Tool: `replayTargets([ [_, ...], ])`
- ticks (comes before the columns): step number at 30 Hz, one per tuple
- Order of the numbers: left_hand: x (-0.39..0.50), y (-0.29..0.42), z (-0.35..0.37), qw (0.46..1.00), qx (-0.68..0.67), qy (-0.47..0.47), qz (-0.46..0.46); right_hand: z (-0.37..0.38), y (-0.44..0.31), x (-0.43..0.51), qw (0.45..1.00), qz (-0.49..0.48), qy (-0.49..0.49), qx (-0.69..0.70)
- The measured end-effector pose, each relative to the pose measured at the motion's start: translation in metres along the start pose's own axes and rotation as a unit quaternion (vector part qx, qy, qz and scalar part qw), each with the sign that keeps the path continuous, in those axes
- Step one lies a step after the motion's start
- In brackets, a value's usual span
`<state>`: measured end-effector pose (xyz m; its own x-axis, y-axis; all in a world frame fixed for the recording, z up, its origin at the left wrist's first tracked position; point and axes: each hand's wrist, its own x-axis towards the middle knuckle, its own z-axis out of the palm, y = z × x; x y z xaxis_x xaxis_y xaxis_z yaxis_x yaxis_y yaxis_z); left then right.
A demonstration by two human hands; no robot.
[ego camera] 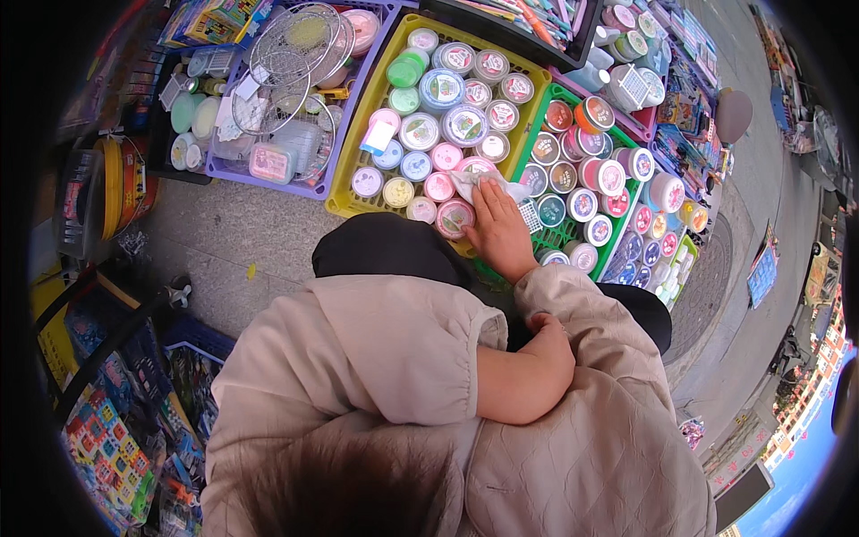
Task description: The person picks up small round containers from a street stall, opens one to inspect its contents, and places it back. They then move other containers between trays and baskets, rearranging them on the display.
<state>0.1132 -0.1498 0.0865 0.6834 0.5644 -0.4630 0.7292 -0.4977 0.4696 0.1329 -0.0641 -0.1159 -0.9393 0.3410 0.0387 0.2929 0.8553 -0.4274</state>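
My right hand [495,225] presses a crumpled white cloth or tissue [493,186] onto round tubs near the front right corner of a yellow plastic basket [545,75]. A pink-lidded tub [454,218] lies just left of my fingers. Round tubs with clear lids and pastel contents fill the basket. My left arm crosses my body, and my left hand [550,329] rests by the right sleeve, its fingers mostly hidden. Right of the cloth, a green basket [607,250] holds tubs with dark, red and white lids, and a small white grid piece [530,215].
A purple basket [315,189] with wire strainers [295,40] and tubs stands at the left. Behind is a black tray [574,60] of pens. More stacked goods [691,127] lie at the right. Packaged toys [111,450] sit at the lower left, beside stone paving [215,255].
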Motion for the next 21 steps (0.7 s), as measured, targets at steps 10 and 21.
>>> replayTargets([
  [10, -0.001, 0.006, 0.000, 1.000, 0.027, 0.013, 0.007, 0.000, 0.001, 0.031, 0.999, -0.035, -0.017, -0.004],
  [21, -0.017, -0.001, -0.009, 0.996, 0.033, -0.075, 0.036, 0.073, -0.038, 0.069, 0.996, -0.079, -0.044, -0.018],
])
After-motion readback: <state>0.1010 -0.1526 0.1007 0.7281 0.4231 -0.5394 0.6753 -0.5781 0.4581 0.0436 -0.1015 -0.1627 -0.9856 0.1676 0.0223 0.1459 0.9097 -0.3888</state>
